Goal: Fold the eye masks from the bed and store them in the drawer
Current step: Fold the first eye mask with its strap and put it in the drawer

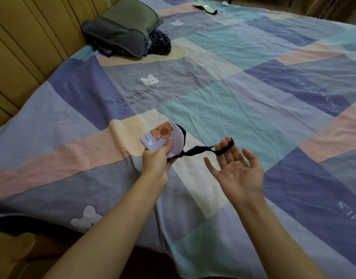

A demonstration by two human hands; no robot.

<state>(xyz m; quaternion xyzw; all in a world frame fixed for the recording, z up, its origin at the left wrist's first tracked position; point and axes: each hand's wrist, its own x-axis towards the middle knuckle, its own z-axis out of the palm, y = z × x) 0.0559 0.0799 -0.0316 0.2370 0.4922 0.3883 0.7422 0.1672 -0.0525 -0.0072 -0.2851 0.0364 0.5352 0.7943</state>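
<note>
A folded lilac fabric eye mask with a brown capybara print [163, 140] is pinched in the left hand [156, 160], above the pastel patchwork bed sheet [223, 93]. Its black elastic strap [205, 151] is stretched rightwards and looped over the extended fingers [226, 144] of the right hand [240, 172], held palm up. A green-yellow eye mask [205, 6] is seen at the far edge, and grey-green pillows [124, 27] are stacked by the wooden headboard [30, 41].

Folded lilac capybara eye mask [164, 140] held above the bed, black strap [205, 151] stretched rightward.
</note>
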